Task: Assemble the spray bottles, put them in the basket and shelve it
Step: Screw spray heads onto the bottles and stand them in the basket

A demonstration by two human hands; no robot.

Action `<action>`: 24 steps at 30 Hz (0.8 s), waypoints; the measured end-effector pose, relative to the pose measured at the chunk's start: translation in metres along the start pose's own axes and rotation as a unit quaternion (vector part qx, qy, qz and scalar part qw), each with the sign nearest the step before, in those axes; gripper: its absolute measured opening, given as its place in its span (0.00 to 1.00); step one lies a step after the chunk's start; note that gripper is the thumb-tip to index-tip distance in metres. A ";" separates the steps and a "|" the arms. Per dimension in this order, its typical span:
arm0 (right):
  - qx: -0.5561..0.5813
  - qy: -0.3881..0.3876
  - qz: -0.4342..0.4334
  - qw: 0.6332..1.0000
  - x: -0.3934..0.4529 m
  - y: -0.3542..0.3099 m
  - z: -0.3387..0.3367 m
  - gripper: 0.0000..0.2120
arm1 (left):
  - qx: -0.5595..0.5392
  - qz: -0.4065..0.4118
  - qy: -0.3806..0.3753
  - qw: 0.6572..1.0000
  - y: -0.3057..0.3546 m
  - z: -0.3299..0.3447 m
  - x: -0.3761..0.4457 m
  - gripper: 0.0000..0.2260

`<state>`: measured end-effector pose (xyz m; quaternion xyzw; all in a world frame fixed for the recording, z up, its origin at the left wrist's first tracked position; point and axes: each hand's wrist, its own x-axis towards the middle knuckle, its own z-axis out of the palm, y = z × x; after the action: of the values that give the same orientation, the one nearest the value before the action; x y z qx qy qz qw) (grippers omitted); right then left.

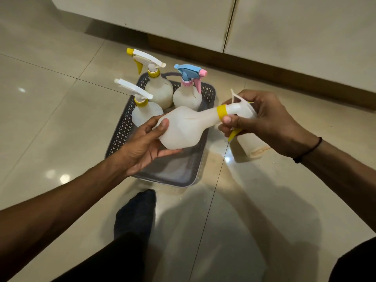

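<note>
I hold a white spray bottle (183, 129) on its side above the grey perforated basket (175, 171). My left hand (142, 147) cups its round body. My right hand (262, 121) grips the white trigger head with its yellow collar (221, 110) at the bottle's neck. Three assembled bottles stand in the basket's far half: one with a yellow nozzle (156, 86), one with a blue and pink head (188, 92), and one with a white head and yellow collar (144, 110).
The basket rests on glossy beige floor tiles. A pale rolled object (252, 145) lies on the floor right of the basket. My dark-socked foot (136, 214) is just below the basket. Cabinet doors (203, 19) with a dark plinth run along the back.
</note>
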<state>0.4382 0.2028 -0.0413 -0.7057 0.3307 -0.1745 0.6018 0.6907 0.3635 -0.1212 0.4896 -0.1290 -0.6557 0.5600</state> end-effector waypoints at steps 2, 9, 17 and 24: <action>0.010 0.026 -0.035 0.999 0.002 -0.005 0.004 0.18 | -0.040 -0.011 0.031 0.999 -0.004 0.003 0.001 0.27; -0.255 0.098 -0.174 0.946 0.021 -0.006 0.047 0.12 | 0.009 -0.071 0.128 0.989 -0.017 0.026 0.009 0.15; -0.356 0.079 -0.179 0.914 0.057 0.015 0.089 0.12 | 0.166 -0.095 0.168 0.967 -0.014 0.029 0.010 0.12; -0.359 0.121 -0.173 0.909 0.068 0.012 0.095 0.21 | 0.174 -0.113 0.158 0.965 -0.002 0.028 0.006 0.12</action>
<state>0.5448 0.2256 -0.0838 -0.8936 0.3139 -0.2297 0.2238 0.6682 0.3487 -0.1121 0.6883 -0.0954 -0.5965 0.4016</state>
